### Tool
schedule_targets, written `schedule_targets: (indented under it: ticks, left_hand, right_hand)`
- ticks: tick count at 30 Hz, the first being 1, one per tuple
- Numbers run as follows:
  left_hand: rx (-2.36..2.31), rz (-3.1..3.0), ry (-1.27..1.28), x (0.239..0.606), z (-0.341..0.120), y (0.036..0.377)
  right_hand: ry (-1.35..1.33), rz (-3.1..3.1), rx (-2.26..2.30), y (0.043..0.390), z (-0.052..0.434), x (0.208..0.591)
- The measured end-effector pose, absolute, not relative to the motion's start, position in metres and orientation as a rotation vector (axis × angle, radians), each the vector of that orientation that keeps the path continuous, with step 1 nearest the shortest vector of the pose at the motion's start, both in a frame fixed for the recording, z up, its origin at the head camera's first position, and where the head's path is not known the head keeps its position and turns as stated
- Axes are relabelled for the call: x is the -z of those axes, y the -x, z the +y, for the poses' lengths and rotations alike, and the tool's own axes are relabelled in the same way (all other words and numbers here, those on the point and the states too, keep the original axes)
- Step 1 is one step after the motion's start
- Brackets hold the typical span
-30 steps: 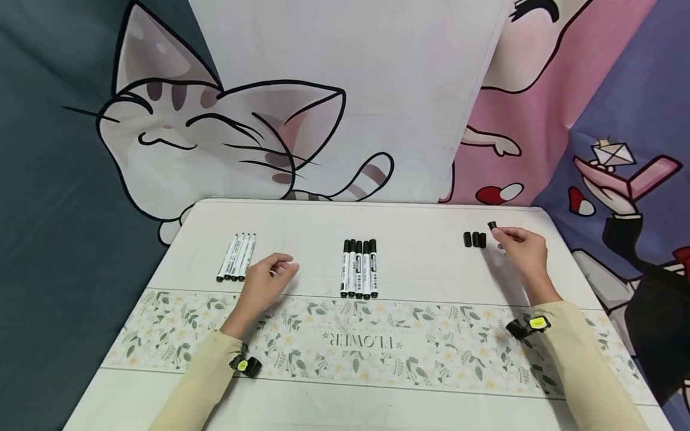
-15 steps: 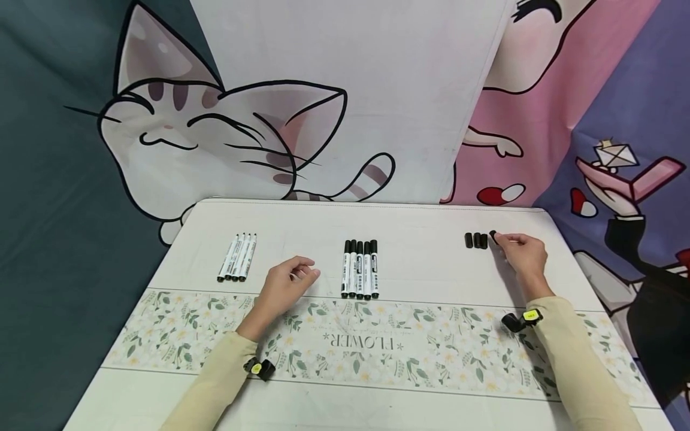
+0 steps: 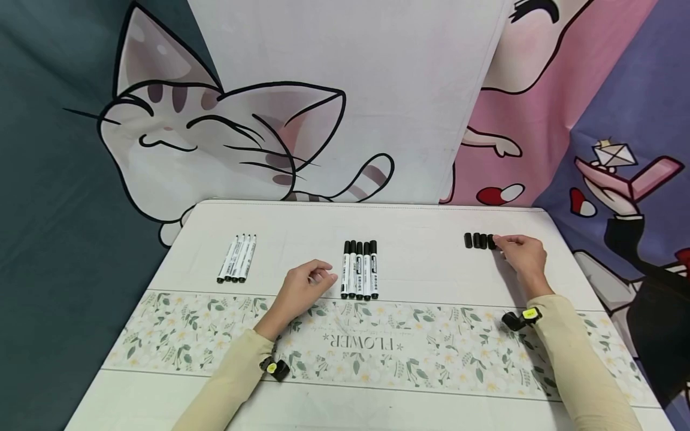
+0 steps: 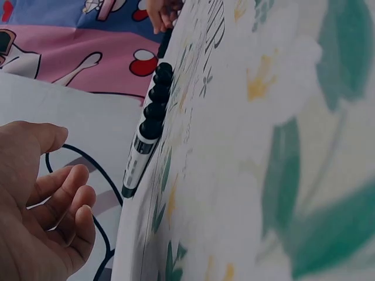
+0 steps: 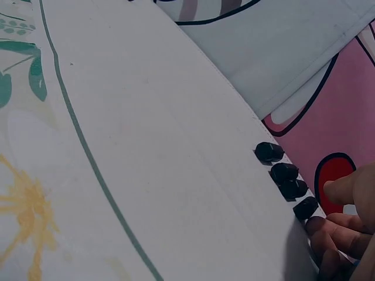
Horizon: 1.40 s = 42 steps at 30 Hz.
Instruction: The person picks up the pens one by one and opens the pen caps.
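My left hand (image 3: 304,287) is just left of a row of several capped black-and-white markers (image 3: 359,269), its fingers loosely curled and holding nothing. In the left wrist view those markers (image 4: 146,140) lie beyond the fingers, apart from them. At the far right, my right hand (image 3: 524,257) is beside the rightmost black marker cap (image 3: 491,242), fingertips at its edge. The right wrist view shows thumb and fingers spread apart by that cap (image 5: 306,208). The other black caps (image 3: 475,240) stand in a row to its left.
Several uncapped markers (image 3: 237,258) lie side by side on the left of the white table (image 3: 420,251), tips pointing away. A floral band (image 3: 377,344) crosses the table. Behind the far edge hangs a cloth with a cartoon cat (image 3: 215,143).
My right hand has brought a black cap down and left into line with the others, and its fingers have loosened. My left hand has moved right, toward the capped markers.
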<state>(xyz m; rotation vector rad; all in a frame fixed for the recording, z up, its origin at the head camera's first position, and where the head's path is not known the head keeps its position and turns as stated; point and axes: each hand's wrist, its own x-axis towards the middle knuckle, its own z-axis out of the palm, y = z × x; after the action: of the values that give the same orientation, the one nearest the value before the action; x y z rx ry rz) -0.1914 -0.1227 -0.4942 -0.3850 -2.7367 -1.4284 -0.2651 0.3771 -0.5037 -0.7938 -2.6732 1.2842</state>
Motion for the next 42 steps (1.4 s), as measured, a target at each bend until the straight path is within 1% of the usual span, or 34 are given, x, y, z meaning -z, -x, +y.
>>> schedule_targets:
  ticks: [8, 15, 22, 33, 42]
  left_hand:
    - [1.440, -2.753, 0.350, 0.498, -0.113, 0.199]
    - [1.396, -2.800, 0.274, 0.500, -0.104, 0.205]
    - [1.350, -2.864, 0.222, 0.503, -0.098, 0.208]
    - [1.288, -2.942, 0.187, 0.504, -0.089, 0.210]
    - [1.295, -2.970, 0.044, 0.505, -0.082, 0.215]
  right_hand:
    - [0.676, -2.647, -1.307, 0.259, 0.371, 0.485]
    - [0.540, -2.652, -1.240, 0.251, 0.345, 0.457]
    - [0.235, -2.651, -1.158, 0.238, 0.311, 0.440]
    - [-0.210, -2.648, -1.140, 0.223, 0.264, 0.433]
    - [-0.382, -2.634, -1.271, 0.214, 0.235, 0.434]
